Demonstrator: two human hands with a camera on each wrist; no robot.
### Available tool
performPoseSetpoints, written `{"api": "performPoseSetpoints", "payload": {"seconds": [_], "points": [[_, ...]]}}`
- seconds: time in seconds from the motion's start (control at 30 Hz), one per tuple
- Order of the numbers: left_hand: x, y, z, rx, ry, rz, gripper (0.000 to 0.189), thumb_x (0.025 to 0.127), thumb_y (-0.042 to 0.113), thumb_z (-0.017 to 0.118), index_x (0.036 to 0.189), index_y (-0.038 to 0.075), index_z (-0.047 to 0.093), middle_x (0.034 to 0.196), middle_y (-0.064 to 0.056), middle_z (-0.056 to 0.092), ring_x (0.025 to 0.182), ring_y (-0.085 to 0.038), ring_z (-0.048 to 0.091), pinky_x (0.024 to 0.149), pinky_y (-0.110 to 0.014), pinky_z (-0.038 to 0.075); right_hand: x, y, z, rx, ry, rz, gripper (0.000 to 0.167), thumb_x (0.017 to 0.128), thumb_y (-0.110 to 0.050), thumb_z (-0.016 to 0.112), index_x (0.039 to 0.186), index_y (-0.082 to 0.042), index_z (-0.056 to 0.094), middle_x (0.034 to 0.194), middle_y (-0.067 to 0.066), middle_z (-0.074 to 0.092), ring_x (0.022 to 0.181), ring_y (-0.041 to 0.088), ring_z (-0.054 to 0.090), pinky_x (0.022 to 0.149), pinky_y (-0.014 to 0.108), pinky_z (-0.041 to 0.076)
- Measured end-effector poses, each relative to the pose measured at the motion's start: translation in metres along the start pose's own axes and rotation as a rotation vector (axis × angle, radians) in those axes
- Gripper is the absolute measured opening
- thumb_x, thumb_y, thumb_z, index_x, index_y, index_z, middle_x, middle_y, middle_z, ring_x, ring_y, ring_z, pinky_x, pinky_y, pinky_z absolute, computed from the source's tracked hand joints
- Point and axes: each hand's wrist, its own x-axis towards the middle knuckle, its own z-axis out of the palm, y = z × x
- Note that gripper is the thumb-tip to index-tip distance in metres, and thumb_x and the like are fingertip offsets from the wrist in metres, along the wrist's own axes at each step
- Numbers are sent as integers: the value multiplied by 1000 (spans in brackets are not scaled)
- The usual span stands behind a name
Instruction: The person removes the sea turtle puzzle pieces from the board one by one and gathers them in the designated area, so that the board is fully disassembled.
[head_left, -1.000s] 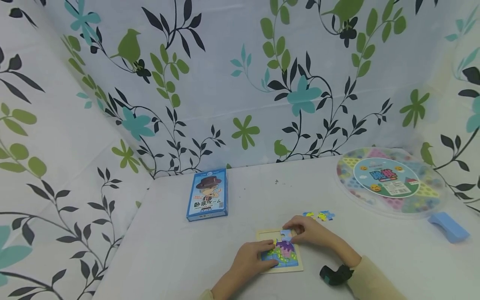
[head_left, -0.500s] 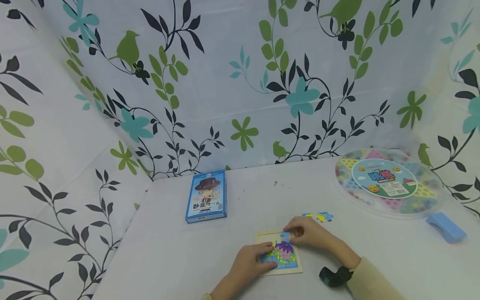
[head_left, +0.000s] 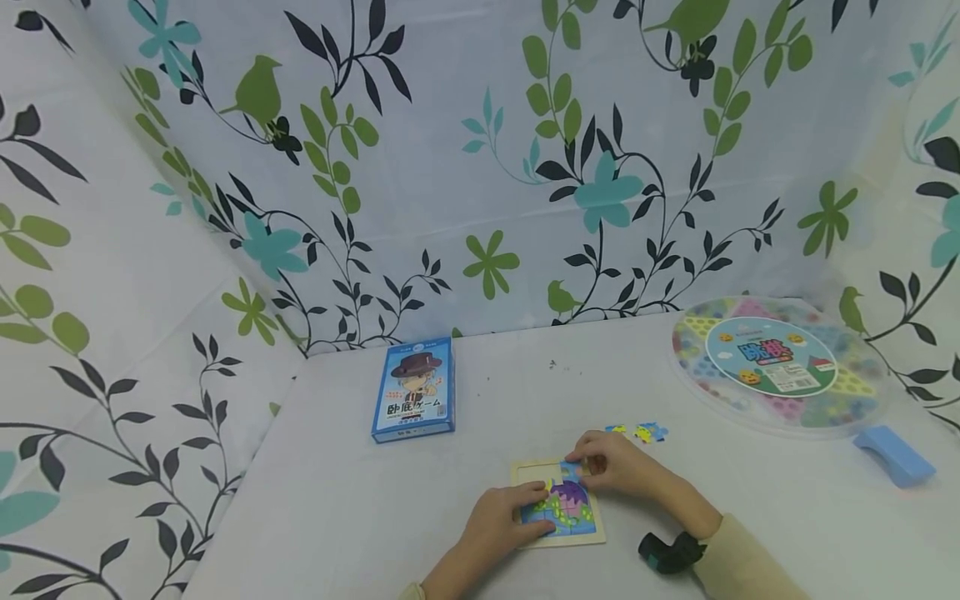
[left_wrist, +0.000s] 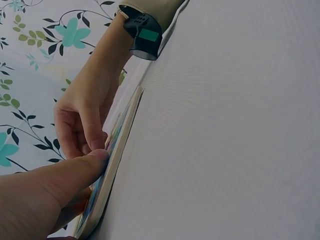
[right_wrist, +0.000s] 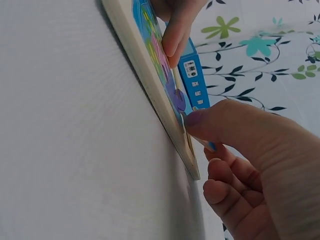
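Looks like a piece-fitting step: the right hand [head_left: 618, 462] has its fingers pinched nearly together on a blue puzzle piece [head_left: 571, 471] at the far right corner of the wooden-framed jigsaw [head_left: 573, 512], while the left hand [head_left: 501, 517] steadies the jigsaw's left side, thumb and fingers spread. I'd say next is squaring the piece up and pressing it flat. Card game box [head_left: 415, 392] beyond the jigsaw's left says 卧底ゲーム; Chinese checkers set [head_left: 772, 358] beyond its right reads 跳棋, small print's illegible.
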Motion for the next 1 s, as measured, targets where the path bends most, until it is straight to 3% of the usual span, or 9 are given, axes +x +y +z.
{"api": "performPoseSetpoints", "payload": {"seconds": [0.37,0.73,1.0], "points": [[-1,-1,0,7,29,45,44,76,44,66,106,12,67,110,6,61,99,-11,56,81,-29,44,0,1,2,-53,60,-82,22,71,-2,69,92,-6,66,81,-6,55,58,4,43,49,16,37],[0,1,-2,5,-5,2,43,76,43,65,107,13,66,111,7,60,100,-12,55,83,-29,43,0,-1,-1,33,-19,50,25,71,-6,72,95,-7,64,79,-6,50,63,6,45,54,20,40],[0,2,-2,18,-4,15,43,77,43,65,107,12,66,112,7,60,100,-12,55,83,-30,42,0,-2,-2,33,-12,47,23,71,-3,72,93,-5,63,79,-6,53,64,4,48,55,21,43]]}}
